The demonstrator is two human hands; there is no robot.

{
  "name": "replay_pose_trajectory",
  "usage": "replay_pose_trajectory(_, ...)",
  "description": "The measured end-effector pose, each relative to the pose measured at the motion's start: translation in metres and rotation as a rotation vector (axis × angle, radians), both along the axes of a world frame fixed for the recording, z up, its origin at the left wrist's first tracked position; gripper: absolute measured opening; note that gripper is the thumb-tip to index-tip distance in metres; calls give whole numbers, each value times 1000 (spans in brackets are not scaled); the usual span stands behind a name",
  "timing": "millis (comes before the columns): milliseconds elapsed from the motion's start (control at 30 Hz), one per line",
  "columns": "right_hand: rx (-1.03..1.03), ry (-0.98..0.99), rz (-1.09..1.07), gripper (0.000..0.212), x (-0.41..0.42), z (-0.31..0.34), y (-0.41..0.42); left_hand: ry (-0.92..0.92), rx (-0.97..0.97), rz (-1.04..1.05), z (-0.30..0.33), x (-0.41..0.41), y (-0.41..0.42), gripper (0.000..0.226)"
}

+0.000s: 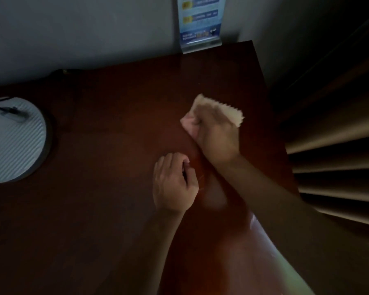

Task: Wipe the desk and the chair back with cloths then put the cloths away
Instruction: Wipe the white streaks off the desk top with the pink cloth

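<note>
A dark red-brown desk [115, 145] fills the head view in dim light. My right hand [217, 137] grips a pale pinkish cloth [234, 113] with a zigzag edge and holds it down on the desk near the right side. The cloth sticks out beyond the knuckles and under the fist. My left hand [173, 184] rests on the desk just in front of it, fingers loosely curled, holding nothing. The chair is out of view.
A round white ribbed lamp base [13, 141] with a cable sits at the desk's left. A blue card in a clear stand [200, 22] leans at the back against the wall. Pleated curtains [339, 135] hang right of the desk edge.
</note>
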State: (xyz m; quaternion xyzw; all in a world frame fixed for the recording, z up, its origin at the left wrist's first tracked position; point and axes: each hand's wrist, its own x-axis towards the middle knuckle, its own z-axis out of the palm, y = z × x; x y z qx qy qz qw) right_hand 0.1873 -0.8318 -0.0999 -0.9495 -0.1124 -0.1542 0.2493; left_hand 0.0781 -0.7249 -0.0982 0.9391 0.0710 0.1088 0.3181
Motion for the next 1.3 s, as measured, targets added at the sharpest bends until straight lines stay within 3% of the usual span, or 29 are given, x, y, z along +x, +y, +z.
replay_pose_trajectory(133, 18, 9, 73, 30, 26, 6, 25, 10, -23, 18, 1, 2, -1, 14)
replay_pose_trajectory(300, -38, 100, -175, 37, 103, 5, -1, 33, -29, 12, 0, 1, 0, 14)
replay_pose_trajectory(400, -49, 96, -303, 38, 103, 4, -24, 27, -16, 19, -1, 1, 0, 13)
replay_pose_trajectory(600, -106, -11, 182, 31, 55, -8, 19, 20, 1, 17, 0, 1, -1, 13)
replay_pose_trajectory(800, -100, 63, -144, 42, 103, 3, -49, -10, 13, 20, -2, 1, -1, 13)
replay_pose_trajectory(967, -52, 42, -143, 46, 25, 4, -50, -27, -21, 18, -2, 0, 0, 11)
replay_pose_trajectory(1200, -5, -58, -200, 30, -89, 12, -41, 93, -190, -29, 14, -4, 18, 13)
replay_pose_trajectory(1300, -9, -15, -237, 36, -129, 15, -32, 165, -275, 10, 24, -32, 34, 15)
